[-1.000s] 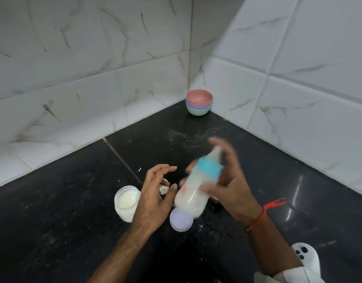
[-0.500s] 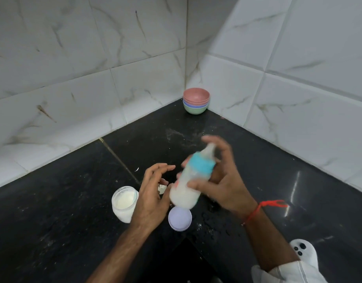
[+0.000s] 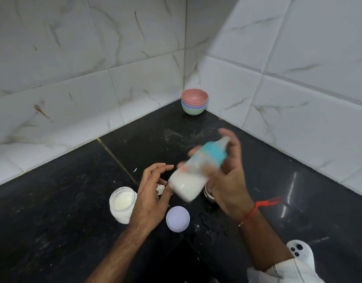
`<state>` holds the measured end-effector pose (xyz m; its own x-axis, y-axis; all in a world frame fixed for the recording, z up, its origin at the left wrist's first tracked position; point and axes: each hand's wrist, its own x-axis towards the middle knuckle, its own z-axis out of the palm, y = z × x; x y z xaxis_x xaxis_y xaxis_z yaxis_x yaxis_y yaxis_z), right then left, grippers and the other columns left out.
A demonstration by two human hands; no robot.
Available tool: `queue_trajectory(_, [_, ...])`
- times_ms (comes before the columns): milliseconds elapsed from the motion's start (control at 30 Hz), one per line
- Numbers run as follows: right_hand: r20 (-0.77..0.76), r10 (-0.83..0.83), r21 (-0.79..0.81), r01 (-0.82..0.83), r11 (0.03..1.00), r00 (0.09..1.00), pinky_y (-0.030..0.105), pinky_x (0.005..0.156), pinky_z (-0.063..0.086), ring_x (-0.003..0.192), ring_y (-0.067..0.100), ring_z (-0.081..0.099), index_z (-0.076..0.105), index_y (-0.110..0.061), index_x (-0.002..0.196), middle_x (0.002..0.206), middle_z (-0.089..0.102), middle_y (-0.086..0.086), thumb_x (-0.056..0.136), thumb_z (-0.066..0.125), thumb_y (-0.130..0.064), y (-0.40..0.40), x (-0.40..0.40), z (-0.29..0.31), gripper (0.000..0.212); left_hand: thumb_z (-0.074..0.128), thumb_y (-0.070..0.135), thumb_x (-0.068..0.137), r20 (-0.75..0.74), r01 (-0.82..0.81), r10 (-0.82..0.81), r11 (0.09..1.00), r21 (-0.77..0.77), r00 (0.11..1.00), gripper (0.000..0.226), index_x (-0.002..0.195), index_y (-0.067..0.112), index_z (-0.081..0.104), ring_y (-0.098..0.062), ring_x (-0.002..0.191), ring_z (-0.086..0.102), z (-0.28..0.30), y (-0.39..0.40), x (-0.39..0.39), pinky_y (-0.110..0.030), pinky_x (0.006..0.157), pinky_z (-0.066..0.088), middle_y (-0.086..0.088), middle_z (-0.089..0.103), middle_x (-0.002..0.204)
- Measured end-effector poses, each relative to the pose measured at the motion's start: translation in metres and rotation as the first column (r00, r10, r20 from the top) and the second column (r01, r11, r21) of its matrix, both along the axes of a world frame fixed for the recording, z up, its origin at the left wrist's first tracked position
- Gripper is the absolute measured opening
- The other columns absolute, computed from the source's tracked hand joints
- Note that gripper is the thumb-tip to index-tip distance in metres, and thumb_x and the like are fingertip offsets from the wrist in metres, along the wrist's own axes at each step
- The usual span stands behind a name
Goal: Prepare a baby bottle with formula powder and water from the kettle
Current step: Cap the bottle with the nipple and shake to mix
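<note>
The right hand [image 3: 227,180] grips a baby bottle [image 3: 193,174] above the black table [image 3: 63,221], tilted with its blue collar up and to the right, white milk pooled in the lower end; the bottle is motion-blurred. The left hand [image 3: 153,193] hovers beside it, fingers loosely spread, holding nothing. An open jar of white powder [image 3: 122,203] and a lilac lid [image 3: 177,219] sit below. Stacked bowls [image 3: 194,101] stand in the corner.

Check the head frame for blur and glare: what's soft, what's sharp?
Head view: the baby bottle and right hand gripping it are motion-smeared; left hand, powder jar, purple lid and stacked bowls stay sharp. Glare streaks mark the black counter at right, and wide-angle distortion bends the wall tile lines.
</note>
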<state>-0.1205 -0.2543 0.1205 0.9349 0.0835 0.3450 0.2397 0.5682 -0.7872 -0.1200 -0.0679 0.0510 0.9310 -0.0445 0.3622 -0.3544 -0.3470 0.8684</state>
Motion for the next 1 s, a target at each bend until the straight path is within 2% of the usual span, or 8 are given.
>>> queue_trajectory(167, [-0.321, -0.015, 0.720, 0.255, 0.645, 0.947, 0.036, 0.095, 0.060, 0.118, 0.022, 0.070, 0.064, -0.008, 0.128, 0.132, 0.070, 0.011, 0.097, 0.069, -0.039, -0.014, 0.020, -0.014, 0.044, 0.068, -0.001, 0.095, -0.023, -0.050, 0.051, 0.998, 0.039, 0.998, 0.057, 0.129, 0.044, 0.060, -0.018, 0.093, 0.065, -0.004, 0.006, -0.002, -0.011, 0.076, 0.046, 0.027, 0.047, 0.136])
queue_trajectory(267, [-0.192, -0.107, 0.163, 0.139, 0.977, 0.976, 0.047, 0.092, 0.061, 0.105, 0.033, 0.070, 0.046, -0.024, 0.139, 0.123, 0.065, 0.027, 0.081, 0.087, -0.023, -0.001, 0.007, -0.018, 0.071, 0.071, 0.003, 0.091, -0.002, -0.035, 0.035, 0.999, 0.033, 0.999, 0.057, 0.127, 0.046, 0.061, -0.016, 0.094, 0.064, -0.005, 0.005, -0.002, -0.012, 0.077, 0.046, 0.023, 0.049, 0.136])
queue_trajectory(400, [0.037, 0.247, -0.333, -0.221, 0.917, 0.968, 0.065, 0.092, 0.055, 0.102, 0.046, 0.066, 0.046, -0.040, 0.139, 0.117, 0.059, 0.039, 0.075, 0.087, 0.001, 0.009, -0.006, -0.009, 0.087, 0.068, 0.037, 0.074, -0.083, -0.041, 0.035, 0.996, -0.075, 0.996, 0.044, 0.116, 0.049, 0.065, -0.012, 0.095, 0.061, -0.001, -0.004, -0.002, -0.028, 0.085, 0.050, 0.010, 0.057, 0.131])
queue_trajectory(500, [-0.182, 0.013, 0.275, 0.038, 0.961, 0.983, 0.056, 0.091, 0.059, 0.104, 0.040, 0.068, 0.054, -0.022, 0.134, 0.113, 0.070, 0.025, 0.077, 0.090, -0.028, -0.001, 0.007, -0.006, 0.068, 0.071, 0.002, 0.089, -0.017, -0.026, 0.026, 0.999, 0.018, 0.999, 0.060, 0.130, 0.043, 0.058, -0.016, 0.095, 0.065, -0.004, 0.003, -0.005, -0.021, 0.080, 0.049, 0.014, 0.052, 0.136])
queue_trajectory(600, [-0.391, 0.037, 0.742, 0.291, 0.604, 0.920, 0.036, 0.087, 0.063, 0.118, 0.023, 0.068, 0.072, -0.007, 0.115, 0.120, 0.076, 0.011, 0.101, 0.063, -0.039, -0.016, 0.022, -0.012, 0.036, 0.068, -0.002, 0.093, -0.036, -0.051, 0.053, 0.997, 0.055, 0.998, 0.058, 0.136, 0.037, 0.057, -0.021, 0.094, 0.066, -0.007, 0.009, -0.005, -0.016, 0.078, 0.048, 0.019, 0.049, 0.137])
queue_trajectory(767, [-0.164, -0.095, -0.060, 0.086, 0.994, 0.982, 0.041, 0.082, 0.064, 0.103, 0.030, 0.072, 0.050, -0.028, 0.137, 0.121, 0.066, 0.020, 0.088, 0.077, -0.018, -0.006, 0.006, -0.018, 0.057, 0.068, 0.000, 0.094, -0.048, -0.053, 0.056, 0.996, 0.065, 0.997, 0.060, 0.136, 0.041, 0.056, -0.019, 0.095, 0.066, -0.010, 0.012, -0.004, -0.016, 0.076, 0.047, 0.020, 0.049, 0.137])
queue_trajectory(867, [0.154, 0.168, -0.644, -0.030, 0.765, 0.974, 0.053, 0.095, 0.059, 0.112, 0.038, 0.066, 0.037, -0.043, 0.143, 0.137, 0.053, 0.022, 0.077, 0.087, -0.013, -0.016, 0.006, -0.008, 0.088, 0.069, -0.001, 0.093, -0.059, -0.032, 0.035, 0.998, 0.058, 0.998, 0.061, 0.136, 0.041, 0.056, -0.019, 0.094, 0.066, -0.010, 0.010, -0.004, -0.019, 0.077, 0.049, 0.017, 0.050, 0.137])
queue_trajectory(1000, [0.044, -0.112, -0.145, 0.117, 0.982, 0.993, 0.060, 0.096, 0.057, 0.105, 0.049, 0.067, 0.043, -0.032, 0.145, 0.119, 0.066, 0.026, 0.080, 0.084, -0.011, -0.018, 0.011, -0.009, 0.080, 0.067, 0.000, 0.095, -0.047, -0.055, 0.058, 0.997, 0.057, 0.997, 0.057, 0.136, 0.038, 0.057, -0.019, 0.095, 0.065, -0.007, 0.009, -0.007, -0.019, 0.077, 0.047, 0.018, 0.050, 0.138])
